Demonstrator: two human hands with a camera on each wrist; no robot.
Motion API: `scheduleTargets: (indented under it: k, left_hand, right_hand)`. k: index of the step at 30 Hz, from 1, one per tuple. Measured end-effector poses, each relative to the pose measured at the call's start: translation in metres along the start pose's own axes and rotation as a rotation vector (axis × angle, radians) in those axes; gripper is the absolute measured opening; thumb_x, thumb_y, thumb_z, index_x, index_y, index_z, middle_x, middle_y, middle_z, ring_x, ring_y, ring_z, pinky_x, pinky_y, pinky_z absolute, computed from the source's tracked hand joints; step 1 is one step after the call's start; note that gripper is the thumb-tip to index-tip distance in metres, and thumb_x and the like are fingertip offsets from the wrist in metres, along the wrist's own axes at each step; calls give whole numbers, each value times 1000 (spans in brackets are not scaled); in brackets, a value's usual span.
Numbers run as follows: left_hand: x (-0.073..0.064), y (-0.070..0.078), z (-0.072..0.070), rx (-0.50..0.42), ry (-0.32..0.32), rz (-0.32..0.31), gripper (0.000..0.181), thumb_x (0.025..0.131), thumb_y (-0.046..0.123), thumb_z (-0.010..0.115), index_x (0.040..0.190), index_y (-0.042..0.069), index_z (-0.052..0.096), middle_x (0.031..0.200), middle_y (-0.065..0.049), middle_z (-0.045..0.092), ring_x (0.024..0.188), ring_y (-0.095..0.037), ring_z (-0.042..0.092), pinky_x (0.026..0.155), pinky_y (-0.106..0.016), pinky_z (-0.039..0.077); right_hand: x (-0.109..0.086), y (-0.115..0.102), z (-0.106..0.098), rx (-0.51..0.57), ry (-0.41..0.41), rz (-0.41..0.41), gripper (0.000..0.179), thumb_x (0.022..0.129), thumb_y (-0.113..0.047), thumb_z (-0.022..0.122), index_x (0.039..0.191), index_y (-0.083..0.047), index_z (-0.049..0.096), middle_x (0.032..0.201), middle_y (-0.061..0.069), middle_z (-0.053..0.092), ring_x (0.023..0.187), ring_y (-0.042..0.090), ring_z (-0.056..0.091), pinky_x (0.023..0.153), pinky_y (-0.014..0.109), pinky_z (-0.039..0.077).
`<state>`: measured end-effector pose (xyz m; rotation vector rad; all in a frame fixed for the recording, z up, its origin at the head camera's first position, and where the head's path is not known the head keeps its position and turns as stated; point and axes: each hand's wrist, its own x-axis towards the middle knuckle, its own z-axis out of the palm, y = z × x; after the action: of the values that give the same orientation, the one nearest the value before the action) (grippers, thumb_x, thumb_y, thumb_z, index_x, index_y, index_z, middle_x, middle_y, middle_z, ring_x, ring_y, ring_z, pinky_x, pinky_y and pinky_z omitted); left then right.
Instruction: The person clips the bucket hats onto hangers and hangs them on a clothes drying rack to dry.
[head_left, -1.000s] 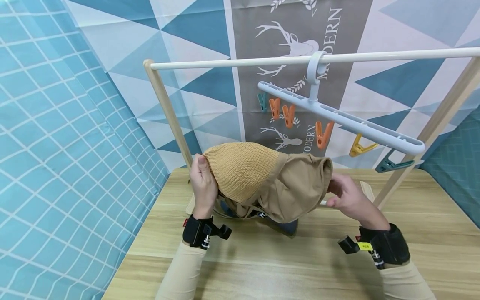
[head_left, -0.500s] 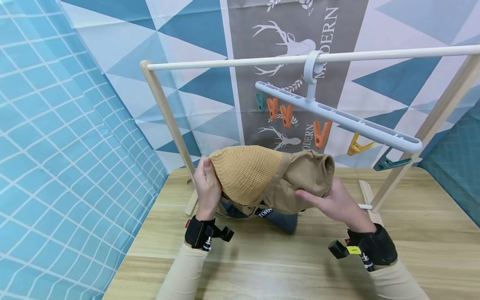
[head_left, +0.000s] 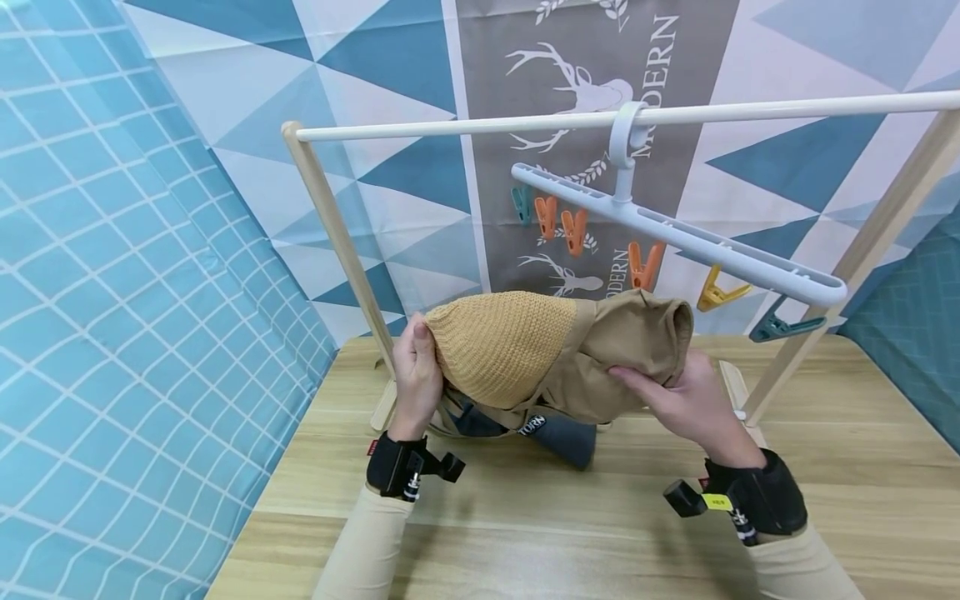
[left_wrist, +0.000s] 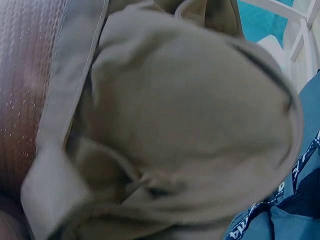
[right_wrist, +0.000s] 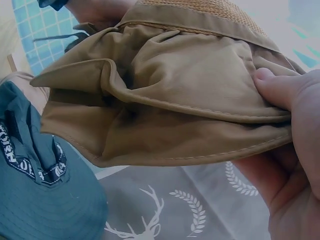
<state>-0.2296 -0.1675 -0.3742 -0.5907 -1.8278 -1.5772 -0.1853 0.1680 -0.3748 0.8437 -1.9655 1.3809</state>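
Observation:
A sun hat [head_left: 510, 346] with a mustard knitted crown and a khaki fabric brim is held up over the table. My left hand [head_left: 416, 379] grips the crown's left end, thumb on the near side. At the other end, my right hand [head_left: 697, 412] pinches the folded brim [right_wrist: 200, 75], thumb on one face and fingers behind. In the left wrist view the brim [left_wrist: 195, 105] fills most of the picture. A dark blue cap [head_left: 566, 437] with white lettering lies on the table behind and below the hat, partly hidden by it.
A wooden rack with a white rail [head_left: 450, 127] spans the table [head_left: 525, 533]. From it hangs a pale blue hanger [head_left: 697, 233] bearing several clothespins, including a yellow clothespin [head_left: 720, 290] and a dark green clothespin [head_left: 783, 323]. Patterned cloth walls enclose the back and sides.
My right hand has moved from beside the brim's edge to a grip on the brim, then slightly right, drawing the hat with it. My left hand keeps hold of the crown.

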Motion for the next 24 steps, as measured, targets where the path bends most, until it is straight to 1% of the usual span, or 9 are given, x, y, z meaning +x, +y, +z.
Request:
scheduleTargets:
  k: [3,5,7,8,11,13,16,20,24]
  left_hand:
    - [0,-2,-3,-20,-53,14,85,114,73,32,94,-7,53,91,10,54,84,-7,53,82,-26,42]
    - [-1,-4,-4,-41,-89,33,84,116,70,32,97,-9,54,93,11,56,86,-7,54,82,-25,43]
    - [-1,-6,-6,-66,-122,47,83,118,68,33,100,-10,54,96,12,58,86,-6,55,81,-25,44]
    - [-2,-7,-7,-78,-133,52,84,118,69,33,102,-11,55,99,13,60,88,-5,58,83,-24,46]
    - [-2,-8,-9,-118,-160,55,89,116,72,35,110,-15,56,109,15,67,97,-4,64,89,-23,51]
    - [-1,-8,-11,-139,-162,57,94,115,75,37,115,-17,56,116,16,70,104,-3,68,95,-22,54]
    - [0,-6,-13,-166,-148,67,96,114,75,39,119,-20,54,119,16,72,108,-3,69,100,-22,54]
    - [2,-4,-13,-183,-127,80,95,114,74,42,120,-21,51,116,16,73,105,-3,69,97,-22,54]
    - [3,-3,-13,-173,-132,86,95,114,74,43,124,-20,53,116,17,74,105,-4,68,96,-23,53]
  right_hand:
    - [-1,-1,-4,-12,32,-6,26,85,16,86,109,8,78,104,-28,76,94,-11,73,86,8,54]
    - [-2,-2,-7,-15,45,1,23,86,16,85,107,8,79,102,-27,76,93,-11,74,85,8,54]
    - [-2,-3,-12,-29,48,2,23,85,17,84,105,8,79,101,-27,77,92,-11,74,84,7,54]
    - [-2,-3,-14,-35,50,-4,20,87,14,85,105,8,79,101,-26,78,93,-11,74,85,7,54]
    - [-2,-4,-19,-52,38,-29,20,87,15,85,105,8,80,104,-26,79,94,-13,75,85,7,54]
    - [-1,-4,-22,-52,27,-51,20,88,15,85,106,8,80,106,-26,79,96,-12,76,85,7,55]
    - [1,-6,-24,-55,11,-75,23,85,18,84,106,9,80,109,-27,78,98,-13,76,85,7,55]
    - [3,-7,-25,-65,-9,-70,27,82,22,82,105,7,81,107,-28,78,96,-13,76,84,7,55]
    - [4,-8,-24,-68,-24,-59,30,80,24,82,104,5,82,103,-28,78,91,-13,75,80,7,54]
